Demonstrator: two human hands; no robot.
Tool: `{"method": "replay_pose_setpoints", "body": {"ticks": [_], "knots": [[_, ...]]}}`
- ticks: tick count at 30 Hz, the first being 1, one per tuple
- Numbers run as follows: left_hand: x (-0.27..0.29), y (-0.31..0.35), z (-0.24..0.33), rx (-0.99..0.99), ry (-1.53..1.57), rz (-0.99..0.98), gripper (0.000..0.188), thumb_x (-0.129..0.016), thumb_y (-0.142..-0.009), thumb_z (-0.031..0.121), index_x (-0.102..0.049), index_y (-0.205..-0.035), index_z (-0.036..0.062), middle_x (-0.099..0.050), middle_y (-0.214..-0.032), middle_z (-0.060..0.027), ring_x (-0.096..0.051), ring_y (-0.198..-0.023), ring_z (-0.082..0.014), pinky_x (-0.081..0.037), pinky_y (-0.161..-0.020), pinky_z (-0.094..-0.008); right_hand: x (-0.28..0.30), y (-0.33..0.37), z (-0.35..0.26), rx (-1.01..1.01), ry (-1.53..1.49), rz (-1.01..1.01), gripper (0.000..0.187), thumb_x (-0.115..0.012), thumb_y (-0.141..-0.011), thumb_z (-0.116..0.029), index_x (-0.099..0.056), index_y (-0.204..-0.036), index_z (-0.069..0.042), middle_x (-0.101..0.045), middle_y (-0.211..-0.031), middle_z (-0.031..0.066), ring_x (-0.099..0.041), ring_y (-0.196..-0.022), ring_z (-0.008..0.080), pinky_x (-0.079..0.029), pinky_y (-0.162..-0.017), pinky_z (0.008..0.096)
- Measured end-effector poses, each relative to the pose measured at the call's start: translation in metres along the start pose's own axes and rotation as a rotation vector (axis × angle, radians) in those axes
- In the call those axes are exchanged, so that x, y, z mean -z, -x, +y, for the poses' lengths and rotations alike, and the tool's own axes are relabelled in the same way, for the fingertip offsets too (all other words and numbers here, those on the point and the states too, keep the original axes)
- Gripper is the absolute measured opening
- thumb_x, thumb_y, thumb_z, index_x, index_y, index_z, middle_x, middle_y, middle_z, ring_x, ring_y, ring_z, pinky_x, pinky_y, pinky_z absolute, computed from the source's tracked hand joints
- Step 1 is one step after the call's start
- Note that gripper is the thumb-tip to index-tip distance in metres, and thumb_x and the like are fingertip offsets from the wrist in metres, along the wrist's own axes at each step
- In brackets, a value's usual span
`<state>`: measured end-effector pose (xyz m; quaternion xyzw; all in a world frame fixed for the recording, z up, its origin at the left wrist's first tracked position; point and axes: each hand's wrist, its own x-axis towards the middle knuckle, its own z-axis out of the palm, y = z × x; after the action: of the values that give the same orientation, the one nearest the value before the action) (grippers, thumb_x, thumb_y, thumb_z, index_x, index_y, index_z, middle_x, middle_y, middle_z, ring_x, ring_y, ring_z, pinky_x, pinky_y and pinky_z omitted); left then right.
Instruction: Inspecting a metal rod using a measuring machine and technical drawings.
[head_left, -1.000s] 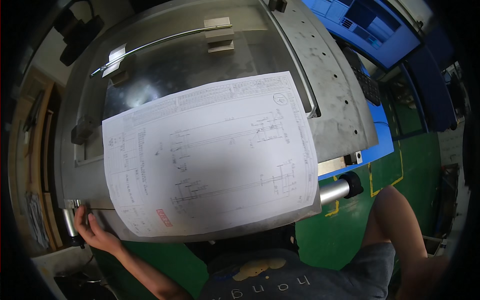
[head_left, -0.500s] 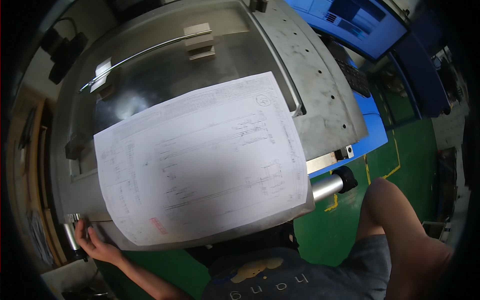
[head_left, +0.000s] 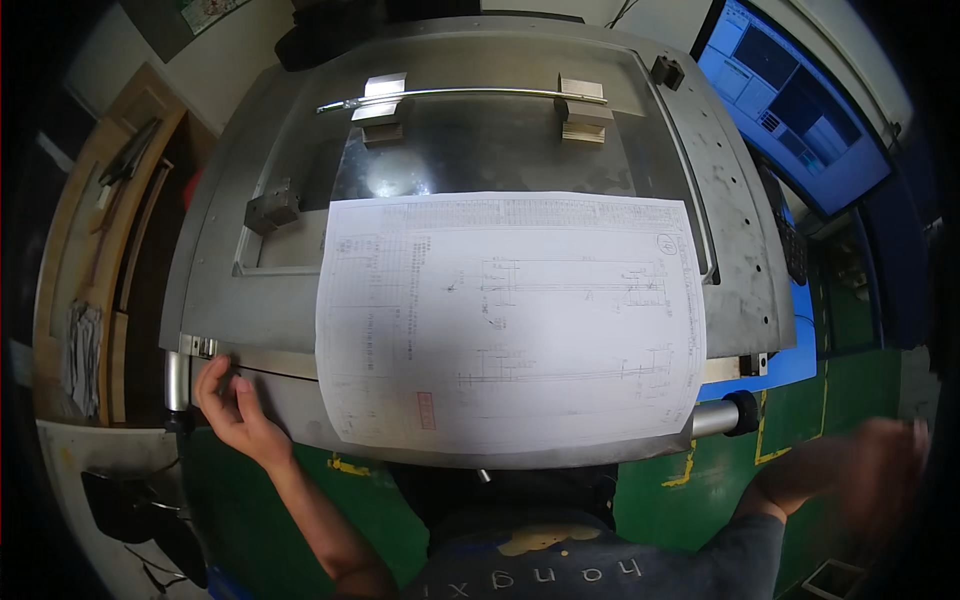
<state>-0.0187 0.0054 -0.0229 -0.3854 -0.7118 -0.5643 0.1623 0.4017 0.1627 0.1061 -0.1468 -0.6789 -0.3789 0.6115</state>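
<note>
My left hand (head_left: pixel 240 412) rests at the table's front left edge, beside a small metal fitting (head_left: pixel 200 347). Its fingers are loosely bent and apart, with nothing held. Far out to the right, my right hand (head_left: pixel 890 465) is smeared by motion, so its fingers cannot be read. A large white sheet with a technical drawing (head_left: pixel 560 340) and a red stamp lies over the near middle of the metal table (head_left: pixel 215 290). Behind it, a thin shiny rod (head_left: pixel 480 93) lies level across two metal support blocks, one on the left (head_left: pixel 380 112) and one on the right (head_left: pixel 583 110).
Dark blocks stand on the table at the left (head_left: pixel 273 207) and far right (head_left: pixel 668 72). A lit monitor (head_left: pixel 800 95) and keyboard (head_left: pixel 785 225) are at the right. A black knob (head_left: pixel 741 412) sticks out front right. Wooden shelving (head_left: pixel 110 260) stands left.
My view has turned, so the table looks squarer and the monitor shows more. My right arm has changed from a raised, bent elbow to a hand blurred at the far right. My left hand stays at the edge.
</note>
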Motion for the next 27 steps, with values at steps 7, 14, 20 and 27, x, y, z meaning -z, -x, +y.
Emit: {"method": "replay_pose_setpoints", "body": {"ticks": [7, 14, 20, 27], "knots": [[0.029, -0.003, -0.019, -0.117, -0.272, 0.048, 0.022, -0.044, -0.076, 0.008, -0.048, -0.094, -0.0038, -0.05, -0.094, -0.0122, -0.045, -0.088, -0.0215, -0.033, -0.08, -0.0293, 0.023, 0.156, 0.096, -0.832, 0.405, -0.616, 0.028, -0.053, -0.065, -0.009, -0.05, -0.092, -0.004, -0.047, -0.093, 0.0113, -0.044, -0.087, 0.024, -0.034, -0.077, 0.0305], [0.001, -0.005, 0.011, -0.244, -0.016, 0.053, 0.021, -0.051, -0.073, 0.01, -0.049, -0.084, -0.0076, -0.052, -0.085, -0.0166, -0.051, -0.078, -0.0254, -0.041, -0.07, -0.0324, 0.046, 0.251, 0.067, -1.076, 0.526, -0.744, 0.04, -0.054, -0.064, -0.02, -0.044, -0.099, -0.003, -0.043, -0.097, 0.0164, -0.041, -0.089, 0.0305, -0.033, -0.078, 0.035], [0.004, -0.006, 0.013, -0.198, -0.049, 0.069, 0.021, -0.051, -0.073, 0.012, -0.051, -0.083, -0.0066, -0.053, -0.083, -0.0163, -0.051, -0.076, -0.0243, -0.04, -0.069, -0.0317, 0.039, 0.258, 0.063, -1.134, 0.576, -0.842, 0.046, -0.055, -0.062, -0.021, -0.043, -0.104, -0.006, -0.039, -0.103, 0.0177, -0.04, -0.091, 0.0319, -0.034, -0.078, 0.0366], [0.002, -0.01, 0.01, -0.238, -0.016, 0.057, 0.02, -0.051, -0.073, 0.01, -0.051, -0.085, -0.0066, -0.053, -0.084, -0.0163, -0.051, -0.078, -0.0242, -0.04, -0.07, -0.0311, 0.032, 0.267, 0.046, -1.107, 0.769, -0.844, 0.05, -0.055, -0.061, -0.022, -0.041, -0.107, -0.01, -0.035, -0.109, 0.0203, -0.039, -0.096, 0.0339, -0.036, -0.077, 0.0384]]}}
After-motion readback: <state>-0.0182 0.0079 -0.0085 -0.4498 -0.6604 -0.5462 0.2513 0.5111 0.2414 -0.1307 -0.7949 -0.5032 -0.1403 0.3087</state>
